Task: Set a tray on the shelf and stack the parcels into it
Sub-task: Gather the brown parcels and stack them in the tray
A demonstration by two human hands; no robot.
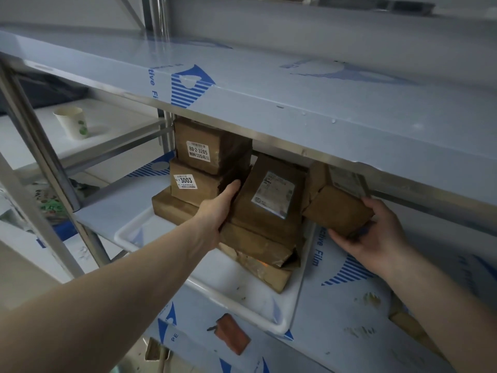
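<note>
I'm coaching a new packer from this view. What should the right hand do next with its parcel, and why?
Probably ease the parcel leftward and down into the tray. The right hand holds it beyond the tray's right rim, while the left hand steadies the leaning parcel beside it.

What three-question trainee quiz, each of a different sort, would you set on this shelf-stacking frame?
1. True or false: the white tray already sits on the shelf.
2. Which hand holds the rightmost parcel? A) left B) right
3. What number is printed large on the lower label of the left stack?

Key: 1 true. 2 B: the right hand cups it, while the left hand rests against the leaning parcel. 3 3003.
</note>
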